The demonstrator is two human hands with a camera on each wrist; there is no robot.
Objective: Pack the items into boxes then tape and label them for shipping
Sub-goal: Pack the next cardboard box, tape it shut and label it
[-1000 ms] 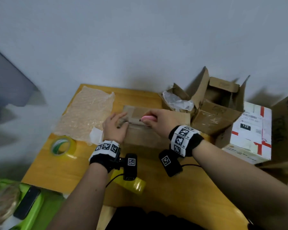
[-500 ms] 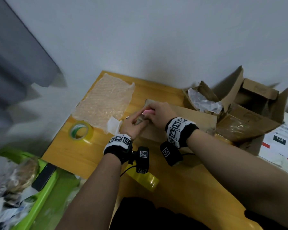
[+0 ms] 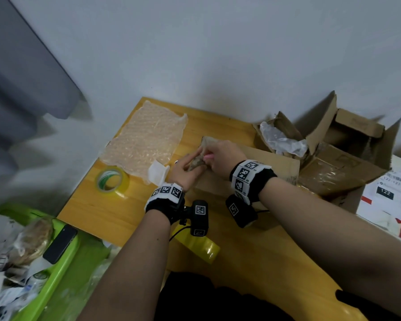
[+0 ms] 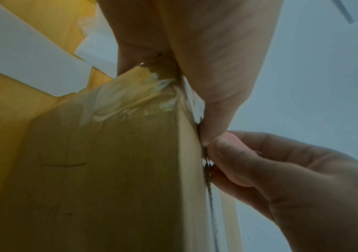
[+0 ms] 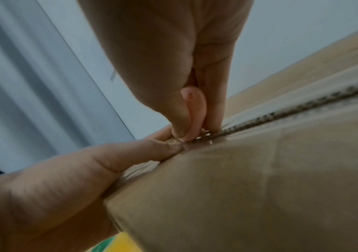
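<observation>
A brown cardboard box (image 3: 252,167) lies on the wooden table (image 3: 97,212), with clear tape over its top seam (image 5: 281,116). My left hand (image 3: 185,169) grips the box's left end, its thumb (image 5: 143,151) lying on top by the seam. My right hand (image 3: 220,156) pinches a small pink tool (image 5: 194,109) and holds its tip on the seam at that same end. In the left wrist view the right hand's thumb (image 4: 227,153) touches the box edge (image 4: 186,153). The tool's tip is hidden by the fingers.
A bubble-wrap sheet (image 3: 146,140), a white slip (image 3: 158,174) and a tape roll (image 3: 111,181) lie left of the box. Another yellow roll (image 3: 204,249) sits under my left wrist. Open cartons (image 3: 333,158) and a white parcel (image 3: 391,200) crowd the right. A green bin (image 3: 63,262) holds a phone (image 3: 60,243).
My right hand has slid left along the seam with the pink tool to the box's left end. The left hand shifted to that end too, and my head turned left.
</observation>
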